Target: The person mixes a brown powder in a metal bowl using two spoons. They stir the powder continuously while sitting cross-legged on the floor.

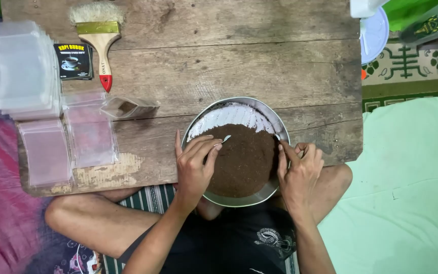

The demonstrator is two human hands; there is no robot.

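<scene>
Left hand (194, 165) (spoon (226, 138) pinched) over one bowl (275, 122).

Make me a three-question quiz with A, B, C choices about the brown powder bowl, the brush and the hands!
1. Where does the wooden-handled paintbrush with the red tip lie?
A. inside the bowl
B. at the table's far left
C. on the floor

2. What colour is the powder in the round metal bowl?
A. dark brown
B. green
C. white

3. What is the left hand doing?
A. resting flat on the table
B. gripping the brush
C. holding a small spoon over the powder

Answers: 1 B, the brush lies near the far left edge of the wooden table. 2 A, the heap is dark brown. 3 C, its fingers pinch the spoon while the right hand steadies the bowl's rim.
</scene>
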